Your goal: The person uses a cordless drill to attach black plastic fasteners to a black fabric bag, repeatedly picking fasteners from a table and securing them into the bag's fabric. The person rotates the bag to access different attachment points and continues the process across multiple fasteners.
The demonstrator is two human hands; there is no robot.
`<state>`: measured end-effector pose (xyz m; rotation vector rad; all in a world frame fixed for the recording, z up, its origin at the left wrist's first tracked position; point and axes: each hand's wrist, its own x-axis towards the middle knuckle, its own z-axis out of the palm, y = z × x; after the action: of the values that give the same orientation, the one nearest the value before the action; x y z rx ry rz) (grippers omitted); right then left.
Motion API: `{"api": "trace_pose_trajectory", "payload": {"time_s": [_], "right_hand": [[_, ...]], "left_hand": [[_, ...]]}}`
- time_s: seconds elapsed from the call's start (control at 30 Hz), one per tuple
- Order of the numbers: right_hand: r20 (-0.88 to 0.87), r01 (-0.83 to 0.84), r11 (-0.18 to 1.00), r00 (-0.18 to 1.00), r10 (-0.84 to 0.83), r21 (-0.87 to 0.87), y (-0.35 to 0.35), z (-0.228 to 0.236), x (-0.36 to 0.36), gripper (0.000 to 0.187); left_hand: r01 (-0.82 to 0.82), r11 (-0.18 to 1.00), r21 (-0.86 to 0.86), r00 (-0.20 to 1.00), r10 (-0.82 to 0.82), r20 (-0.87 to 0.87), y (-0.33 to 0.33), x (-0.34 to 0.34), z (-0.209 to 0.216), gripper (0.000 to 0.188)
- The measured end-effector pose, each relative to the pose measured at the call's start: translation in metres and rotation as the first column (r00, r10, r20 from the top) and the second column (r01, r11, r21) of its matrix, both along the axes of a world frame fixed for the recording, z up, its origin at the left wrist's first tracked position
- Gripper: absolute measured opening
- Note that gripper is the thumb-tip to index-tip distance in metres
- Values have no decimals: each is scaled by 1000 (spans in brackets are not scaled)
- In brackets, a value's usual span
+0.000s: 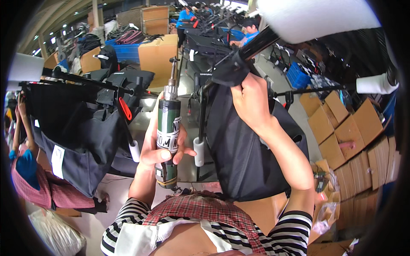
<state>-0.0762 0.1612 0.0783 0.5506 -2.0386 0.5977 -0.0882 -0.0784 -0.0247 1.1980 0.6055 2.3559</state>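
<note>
Left hand [159,147] gripped power driver [168,123], some fingers loose; bit [173,66] pointed up. Right of driver, right hand [253,100] clenched black fabric [228,72] beside frame tube [258,44]. Risks judged: loose fingers could let driver twist; slack fabric could snag bit.

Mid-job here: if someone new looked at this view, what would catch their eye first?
Probably the green power driver, held upright near the middle in the left hand, its bit pointing away from the person. Next, the right hand, closed on black fabric just right of centre. Then the big white wrap filling the upper right.
</note>
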Motion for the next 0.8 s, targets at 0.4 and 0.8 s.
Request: {"api": "trace_pose_trajectory", "payload": {"time_s": [0.4, 0.8], "right_hand": [[491, -581, 813, 698, 521, -37, 11, 39, -42, 23], [-15, -130, 988, 991, 131, 87, 12, 15, -3, 20]], "left_hand": [[-266, 960, -81, 964, 264, -31, 12, 20, 22, 116], [-410, 911, -42, 903, 400, -158, 31, 5, 40, 99]]}}
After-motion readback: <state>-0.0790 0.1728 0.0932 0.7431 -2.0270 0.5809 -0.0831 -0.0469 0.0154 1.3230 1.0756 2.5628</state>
